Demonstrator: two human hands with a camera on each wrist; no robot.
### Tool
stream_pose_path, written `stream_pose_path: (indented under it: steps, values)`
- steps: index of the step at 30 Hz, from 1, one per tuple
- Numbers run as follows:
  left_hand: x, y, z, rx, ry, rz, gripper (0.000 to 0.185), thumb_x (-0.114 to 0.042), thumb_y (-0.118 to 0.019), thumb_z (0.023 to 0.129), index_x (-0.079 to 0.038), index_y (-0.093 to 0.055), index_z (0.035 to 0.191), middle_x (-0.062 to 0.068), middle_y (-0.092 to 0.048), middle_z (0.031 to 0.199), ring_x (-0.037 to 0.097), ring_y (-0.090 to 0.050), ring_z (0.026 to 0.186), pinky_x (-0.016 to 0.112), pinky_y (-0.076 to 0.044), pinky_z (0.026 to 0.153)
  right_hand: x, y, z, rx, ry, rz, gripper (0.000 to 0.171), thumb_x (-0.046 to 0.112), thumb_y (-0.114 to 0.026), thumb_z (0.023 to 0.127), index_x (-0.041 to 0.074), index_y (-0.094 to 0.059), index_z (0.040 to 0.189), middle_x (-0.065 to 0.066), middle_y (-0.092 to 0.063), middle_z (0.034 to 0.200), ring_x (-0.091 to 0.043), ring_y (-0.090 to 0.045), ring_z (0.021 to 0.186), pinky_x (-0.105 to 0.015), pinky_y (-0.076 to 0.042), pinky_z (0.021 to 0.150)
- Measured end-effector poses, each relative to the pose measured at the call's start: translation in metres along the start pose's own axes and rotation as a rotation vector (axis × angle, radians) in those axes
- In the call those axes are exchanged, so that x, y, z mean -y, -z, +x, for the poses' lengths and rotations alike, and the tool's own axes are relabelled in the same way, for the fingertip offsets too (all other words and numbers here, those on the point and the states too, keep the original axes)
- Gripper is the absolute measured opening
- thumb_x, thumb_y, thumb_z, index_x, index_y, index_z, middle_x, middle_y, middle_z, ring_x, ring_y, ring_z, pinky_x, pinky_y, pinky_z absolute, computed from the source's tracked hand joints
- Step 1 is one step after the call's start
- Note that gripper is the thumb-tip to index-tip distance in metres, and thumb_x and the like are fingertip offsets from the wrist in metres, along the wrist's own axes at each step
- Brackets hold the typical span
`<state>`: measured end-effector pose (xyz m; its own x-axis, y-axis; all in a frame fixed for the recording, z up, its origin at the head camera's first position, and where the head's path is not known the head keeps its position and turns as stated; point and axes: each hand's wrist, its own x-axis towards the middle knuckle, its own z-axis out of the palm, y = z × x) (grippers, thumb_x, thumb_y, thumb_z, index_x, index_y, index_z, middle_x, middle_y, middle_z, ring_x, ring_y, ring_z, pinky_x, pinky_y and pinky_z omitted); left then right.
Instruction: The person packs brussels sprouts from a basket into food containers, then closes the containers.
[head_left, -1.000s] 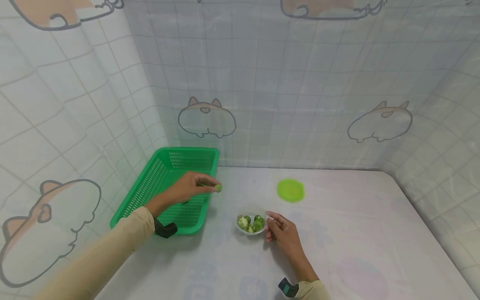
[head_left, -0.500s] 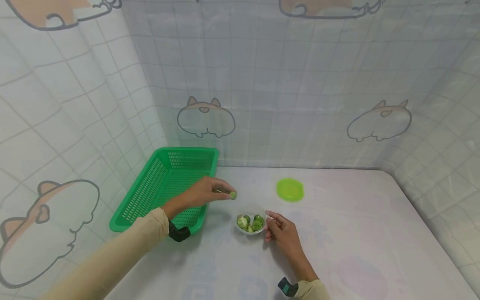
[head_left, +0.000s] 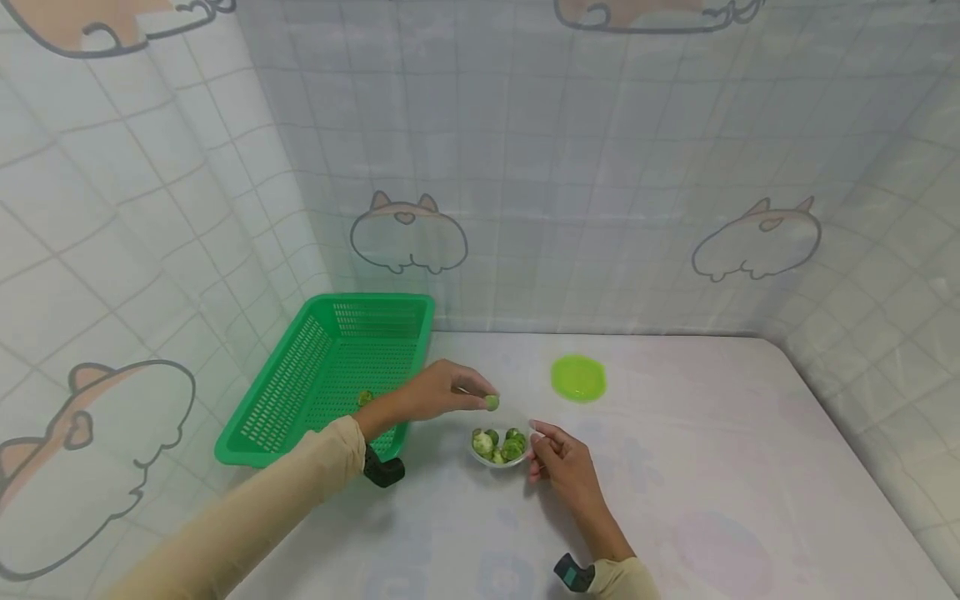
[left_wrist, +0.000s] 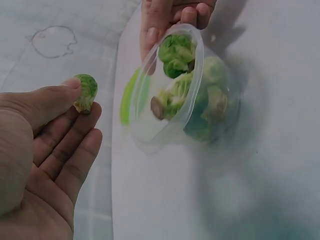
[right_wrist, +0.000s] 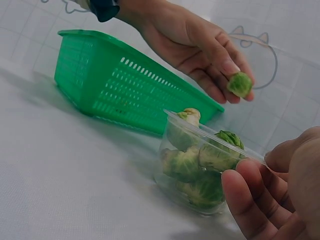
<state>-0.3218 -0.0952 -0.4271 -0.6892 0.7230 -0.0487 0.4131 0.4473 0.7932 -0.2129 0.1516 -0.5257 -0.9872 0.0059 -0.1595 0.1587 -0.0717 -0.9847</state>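
Between thumb and fingertips, my left hand (head_left: 442,392) pinches a small Brussels sprout (left_wrist: 86,93), held above and just beyond the clear plastic bowl (right_wrist: 167,155). Several Brussels sprouts (head_left: 501,447) fill much of that bowl, which stands on the table. My right hand (head_left: 564,460) grips the bowl's rim at its right side, thumb on the rim and fingers against the outer wall, as the right wrist view shows. A green plastic basket (head_left: 420,333) stands at the left, under my left forearm. At least one more sprout (head_left: 365,398) lies inside it, partly hidden by the arm.
A flat lime-green lid (head_left: 579,378) lies on the white table (head_left: 675,467) behind the bowl. Cloth walls (head_left: 525,208) with a grid and animal drawings close off the back and both sides.
My left hand has moved right, from over the basket toward the bowl, with the Brussels sprout in its fingers. The right hand and the bowl have stayed in place.
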Motion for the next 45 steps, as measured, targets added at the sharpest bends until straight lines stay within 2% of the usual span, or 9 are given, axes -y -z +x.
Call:
stream_pose_path:
  steps: [7,14,18,25,30,37,45]
  values:
    - [0.001,-0.015,0.011,0.011,-0.007,0.021,0.019,-0.026,-0.071,0.097,-0.022,-0.075,0.115,-0.013,-0.072,0.112,0.005,-0.067,0.106,0.026,-0.055,0.094,0.001,0.000,-0.001,0.012,0.003,0.001,0.038,0.018,-0.063,0.102,0.003,-0.061,0.137,-0.016,-0.068,0.086,-0.017,-0.063,0.063,-0.033,-0.061,0.062]
    - [0.004,-0.028,0.020,0.060,-0.009,0.049,0.016,-0.024,-0.072,0.096,-0.023,-0.076,0.112,-0.014,-0.073,0.108,0.002,-0.068,0.102,0.022,-0.055,0.092,-0.002,0.001,0.000,0.018,0.019,-0.024,0.038,0.020,-0.061,0.103,0.003,-0.061,0.137,-0.017,-0.068,0.087,-0.016,-0.064,0.064,-0.033,-0.062,0.062]
    - [0.004,-0.032,0.027,0.083,-0.020,0.098,0.016,-0.021,-0.073,0.095,-0.020,-0.076,0.111,-0.013,-0.074,0.107,0.001,-0.068,0.099,0.021,-0.055,0.090,-0.002,0.001,0.000,0.021,0.022,-0.029,0.038,0.021,-0.062,0.103,0.005,-0.061,0.137,-0.017,-0.068,0.087,-0.015,-0.065,0.064,-0.033,-0.062,0.063]
    - [-0.002,-0.040,0.036,0.123,0.000,0.160,0.014,-0.018,-0.073,0.095,-0.016,-0.076,0.108,-0.010,-0.074,0.102,0.001,-0.068,0.094,0.020,-0.055,0.087,0.000,0.001,0.000,0.009,0.005,-0.014,0.036,0.018,-0.062,0.102,0.004,-0.062,0.136,-0.019,-0.068,0.088,-0.017,-0.064,0.064,-0.032,-0.061,0.062]
    - [-0.007,-0.044,0.040,0.117,0.029,0.234,0.012,-0.019,-0.075,0.093,-0.017,-0.078,0.105,-0.011,-0.075,0.099,0.000,-0.068,0.091,0.021,-0.056,0.083,0.001,0.000,-0.001,0.007,-0.002,-0.001,0.038,0.018,-0.061,0.103,0.003,-0.060,0.138,-0.023,-0.068,0.091,-0.017,-0.064,0.064,-0.031,-0.061,0.061]
    - [-0.010,-0.052,0.043,0.099,0.037,0.423,0.014,-0.026,-0.076,0.092,-0.019,-0.079,0.104,-0.012,-0.075,0.097,0.001,-0.066,0.089,0.023,-0.056,0.080,0.002,0.001,-0.001,0.011,0.003,0.014,0.038,0.017,-0.062,0.102,0.002,-0.060,0.137,-0.024,-0.068,0.091,-0.015,-0.063,0.063,-0.031,-0.061,0.060]
    - [-0.015,-0.053,0.039,0.089,0.043,0.473,0.018,-0.027,-0.076,0.092,-0.016,-0.079,0.106,-0.009,-0.075,0.099,0.003,-0.067,0.089,0.023,-0.056,0.079,0.000,0.001,-0.001,0.010,-0.002,0.006,0.038,0.017,-0.062,0.102,0.001,-0.060,0.137,-0.022,-0.068,0.089,-0.016,-0.063,0.063,-0.030,-0.060,0.060]
